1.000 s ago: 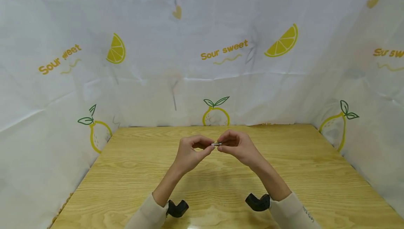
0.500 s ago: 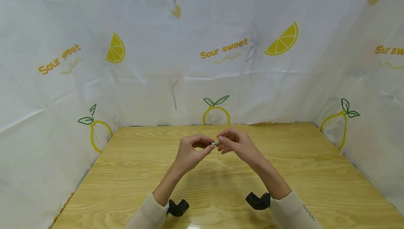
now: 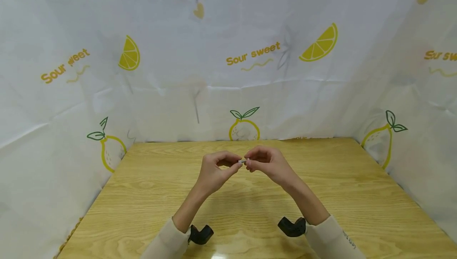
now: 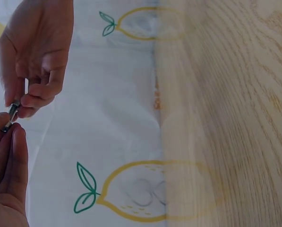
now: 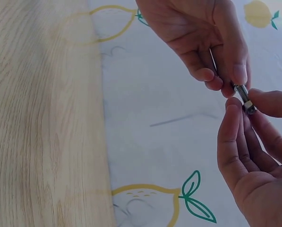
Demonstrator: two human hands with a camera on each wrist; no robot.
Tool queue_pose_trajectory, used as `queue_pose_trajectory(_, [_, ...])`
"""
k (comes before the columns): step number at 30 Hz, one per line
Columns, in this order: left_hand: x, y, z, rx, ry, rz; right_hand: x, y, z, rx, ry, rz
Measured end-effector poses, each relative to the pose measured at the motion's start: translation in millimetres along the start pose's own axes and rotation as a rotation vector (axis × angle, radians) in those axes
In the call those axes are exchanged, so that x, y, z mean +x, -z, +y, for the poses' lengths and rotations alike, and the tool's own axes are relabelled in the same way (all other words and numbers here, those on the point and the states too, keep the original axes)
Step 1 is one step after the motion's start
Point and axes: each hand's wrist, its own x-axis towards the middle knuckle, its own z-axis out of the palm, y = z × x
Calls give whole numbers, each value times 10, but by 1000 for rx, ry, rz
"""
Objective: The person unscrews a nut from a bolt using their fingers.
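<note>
A small silvery bolt [image 5: 243,93] with a threaded shank is held between the two hands, above the table. My left hand [image 3: 216,171] pinches one end between thumb and fingertips, hiding that end. At the other end sits a metal nut [image 5: 249,108], with the thumb and fingertips of my right hand [image 3: 272,167] around it. In the left wrist view the bolt shows as a short dark metal piece bridging both sets of fingertips.
Beneath the hands is a wood-grain table [image 3: 235,203]. White cloth [image 3: 160,104] printed with lemons stands behind it and along both sides. Black curved devices [image 3: 201,235] are strapped at both wrists, by the light sleeves.
The right thumb rolled up over the bolt's end half a second ago and is now back lower, turning at the nut. My left hand keeps its pinch almost unmoved.
</note>
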Motion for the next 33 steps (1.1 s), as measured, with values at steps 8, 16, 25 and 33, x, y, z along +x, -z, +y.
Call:
queue_pose_trajectory(8, [9, 1, -3, -14, 12, -3, -8, -1, -14, -38, -35, 38])
queue_pose_trajectory(16, [7, -3, -21, -18, -3, 3, 4, 59, 14, 51, -92, -70])
queue_pose_trajectory(25, [7, -8, -27, -15, 6, 4, 11, 70, 45, 87, -83, -62])
queue_pose_trajectory(33, [3, -7, -13, -16, 6, 5, -11, 54, 35, 56, -59, -5])
